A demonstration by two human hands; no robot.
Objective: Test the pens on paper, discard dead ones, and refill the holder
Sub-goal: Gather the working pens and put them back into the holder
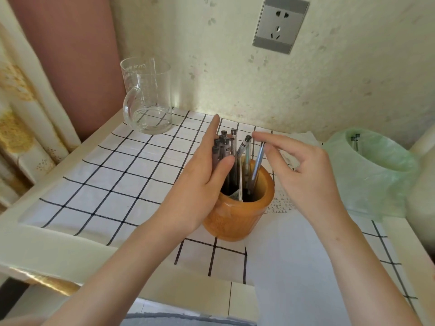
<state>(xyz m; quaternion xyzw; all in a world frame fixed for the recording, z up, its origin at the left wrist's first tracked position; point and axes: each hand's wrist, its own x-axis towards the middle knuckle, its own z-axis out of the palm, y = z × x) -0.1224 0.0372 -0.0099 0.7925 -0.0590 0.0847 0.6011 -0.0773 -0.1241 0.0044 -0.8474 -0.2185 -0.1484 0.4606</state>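
Note:
An orange-brown wooden holder (237,220) stands on the checked cloth (117,172) with several pens in it. My left hand (200,175) holds a bundle of dark pens (220,147) upright in the holder, straight fingers behind them and the thumb pressed on their front. A clear pen (243,147) and a grey-blue pen (257,163) lean to the right inside the holder. My right hand (303,170) hovers over the holder with loosely bent fingers, and its fingertips are at the top end of the grey-blue pen. A white paper sheet (294,255) with small scribbles lies to the right of the holder.
A bin lined with a green plastic bag (376,170) stands at the right edge and has pens (355,141) inside. A clear glass mug (148,97) stands at the back left. A wall socket (280,24) sits above the table. Curtains hang on the left.

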